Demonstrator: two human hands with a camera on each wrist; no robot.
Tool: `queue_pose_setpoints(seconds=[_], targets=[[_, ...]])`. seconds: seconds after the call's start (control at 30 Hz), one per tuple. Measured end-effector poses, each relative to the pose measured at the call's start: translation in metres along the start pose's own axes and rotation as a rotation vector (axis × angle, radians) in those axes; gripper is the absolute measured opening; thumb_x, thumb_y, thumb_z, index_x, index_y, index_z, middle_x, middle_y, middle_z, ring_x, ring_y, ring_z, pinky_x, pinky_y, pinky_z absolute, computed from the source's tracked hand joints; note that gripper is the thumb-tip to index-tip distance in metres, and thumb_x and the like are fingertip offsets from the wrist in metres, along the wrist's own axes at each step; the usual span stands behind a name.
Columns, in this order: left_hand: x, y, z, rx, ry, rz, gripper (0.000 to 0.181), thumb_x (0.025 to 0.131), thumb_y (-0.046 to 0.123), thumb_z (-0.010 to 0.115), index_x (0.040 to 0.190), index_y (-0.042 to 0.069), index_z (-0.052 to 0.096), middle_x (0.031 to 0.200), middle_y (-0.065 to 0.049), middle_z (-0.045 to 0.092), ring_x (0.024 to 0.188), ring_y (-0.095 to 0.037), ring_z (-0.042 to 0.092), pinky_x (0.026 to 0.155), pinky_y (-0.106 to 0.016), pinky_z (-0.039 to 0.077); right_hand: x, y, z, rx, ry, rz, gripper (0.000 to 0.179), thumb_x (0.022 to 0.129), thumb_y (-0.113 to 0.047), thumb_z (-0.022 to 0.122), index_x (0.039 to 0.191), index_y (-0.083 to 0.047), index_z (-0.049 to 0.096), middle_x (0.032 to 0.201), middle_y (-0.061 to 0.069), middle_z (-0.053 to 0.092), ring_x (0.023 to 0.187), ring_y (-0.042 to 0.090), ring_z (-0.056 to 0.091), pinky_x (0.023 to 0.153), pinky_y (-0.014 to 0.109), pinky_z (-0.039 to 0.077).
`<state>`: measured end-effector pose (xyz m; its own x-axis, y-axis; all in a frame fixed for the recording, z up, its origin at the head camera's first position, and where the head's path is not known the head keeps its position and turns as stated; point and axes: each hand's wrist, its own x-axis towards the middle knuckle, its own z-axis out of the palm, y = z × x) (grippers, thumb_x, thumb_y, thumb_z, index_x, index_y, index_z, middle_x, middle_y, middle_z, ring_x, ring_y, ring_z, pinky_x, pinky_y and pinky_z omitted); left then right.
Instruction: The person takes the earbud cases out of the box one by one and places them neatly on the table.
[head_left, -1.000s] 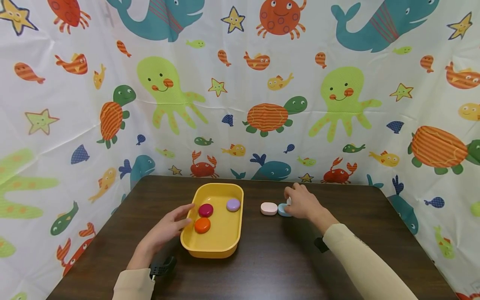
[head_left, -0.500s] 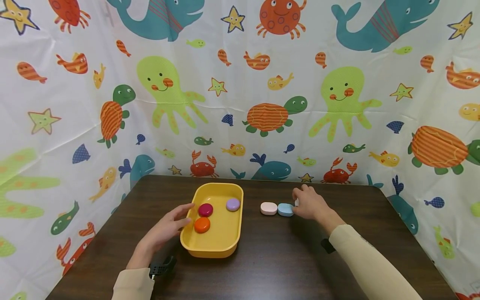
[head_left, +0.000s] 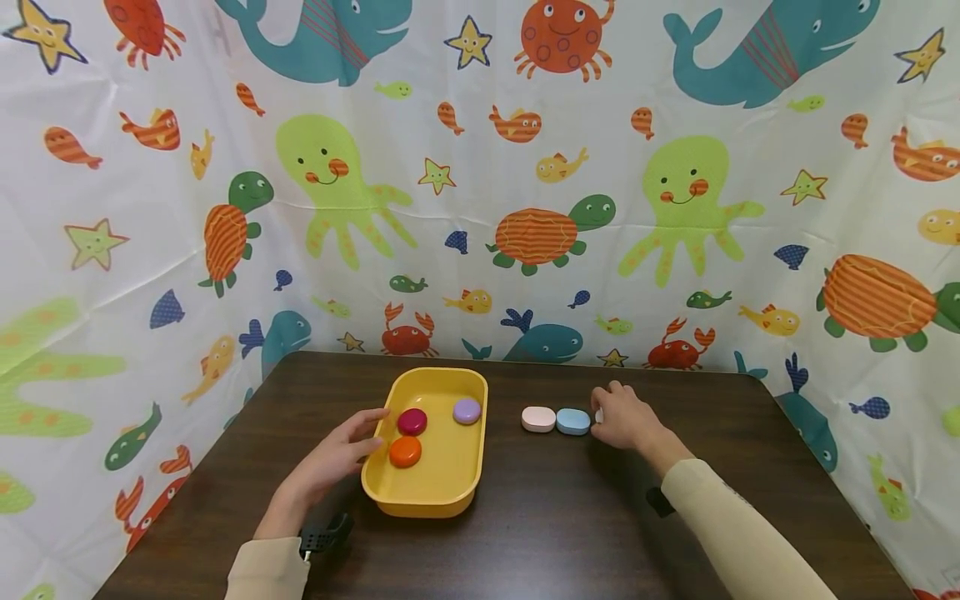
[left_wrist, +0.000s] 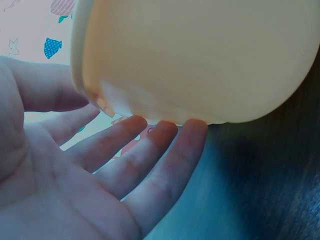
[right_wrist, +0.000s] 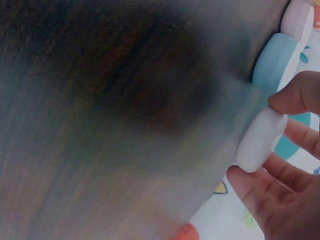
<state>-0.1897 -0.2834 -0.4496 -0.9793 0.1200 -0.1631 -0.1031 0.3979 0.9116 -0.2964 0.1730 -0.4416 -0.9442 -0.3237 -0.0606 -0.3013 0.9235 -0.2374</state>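
On the right half of the dark table (head_left: 540, 533), just beyond the blue block (head_left: 573, 422), the right hand (head_left: 626, 417) pinches a white oval block (right_wrist: 261, 140), thumb at one end and fingertips at the other; whether the block touches the wood or is raised, I cannot tell. It looks smooth and rounded, so I judge it light, stiff and rather slippery, unlikely to dent under a firm pinch but apt to shoot out if squeezed off-centre. Its two ends seem the best hold, since they leave the broad face free. The pink block (head_left: 538, 419) lies beside the blue one, touching or nearly so. At the yellow tub (head_left: 442, 475), the left hand (head_left: 333, 458) has its fingers loosely spread along the near-left wall, seeming to touch it without clasping. Within the tub are a purple piece (head_left: 467, 411), a crimson piece (head_left: 412, 422) and an orange piece (head_left: 405, 452). Its wall looks like thin plastic, probably light enough to slide if bumped, so a steadying hand low on the side should serve.
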Motion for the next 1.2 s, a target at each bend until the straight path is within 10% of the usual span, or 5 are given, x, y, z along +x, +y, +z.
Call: queue_pose_setpoints(seconds=[1.2], targets=[[-0.001,0.000,0.000,-0.016,0.005,-0.002,0.057,0.103,0.023,0.057,0.155,0.013,0.035,0.161,-0.020,0.030,0.140,-0.045,0.039,0.105,-0.057,0.047,0.002,0.007,0.008,0.075,-0.023,0.006,0.025,0.086,-0.018,0.071,0.110,-0.011,0.066,0.110,0.012,0.056,0.105,0.032,0.051,0.088,0.056,0.053]])
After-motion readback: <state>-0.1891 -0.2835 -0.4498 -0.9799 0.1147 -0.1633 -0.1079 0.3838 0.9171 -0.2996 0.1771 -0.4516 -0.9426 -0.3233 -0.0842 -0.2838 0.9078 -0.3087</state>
